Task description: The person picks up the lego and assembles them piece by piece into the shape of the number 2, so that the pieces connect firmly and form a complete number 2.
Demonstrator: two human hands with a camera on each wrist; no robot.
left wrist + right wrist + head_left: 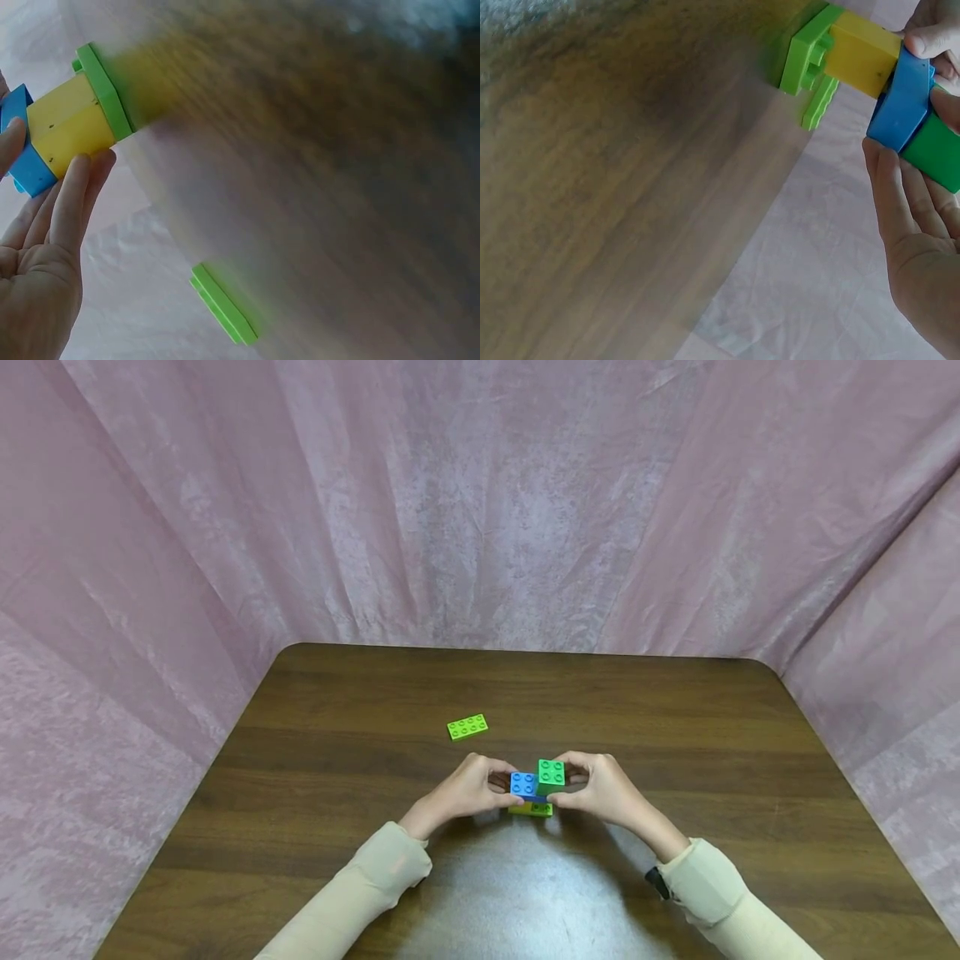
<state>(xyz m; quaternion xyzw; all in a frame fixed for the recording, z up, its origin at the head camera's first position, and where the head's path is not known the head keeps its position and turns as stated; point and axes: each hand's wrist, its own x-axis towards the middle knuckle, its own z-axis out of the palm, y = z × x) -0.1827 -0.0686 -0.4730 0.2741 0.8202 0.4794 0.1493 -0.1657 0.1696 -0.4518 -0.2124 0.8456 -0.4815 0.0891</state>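
Both hands grip one small stack of toy bricks [552, 786], which stands on the bench [360, 760] roughly midway between its left and right edges and well in from the far edge. The left hand [474, 787] is partly closed, thumb on the near side and extended fingers on the far side, pinching the stack's left part where a blue brick [522, 784] sits on a yellow block [71, 124]. The right hand [606, 789] pinches the right part the same way, its thumb on the near side and its fingers lying along the far side of the blue brick and a green brick [551, 772]. That green brick is seated on the right end of the blue one, leaving four blue studs bare beside it. The blue brick reaches out past the yellow block toward the right. Under the yellow block is a lime plate [538, 811], with studs showing at its right end. A loose lime plate [467, 727] lies apart from both hands, beyond the left hand toward the bench's far edge, studs up and slightly askew to that edge. Pale sleeves [375, 870] cover both forearms, and a pink curtain [487, 527] hangs behind the bench.
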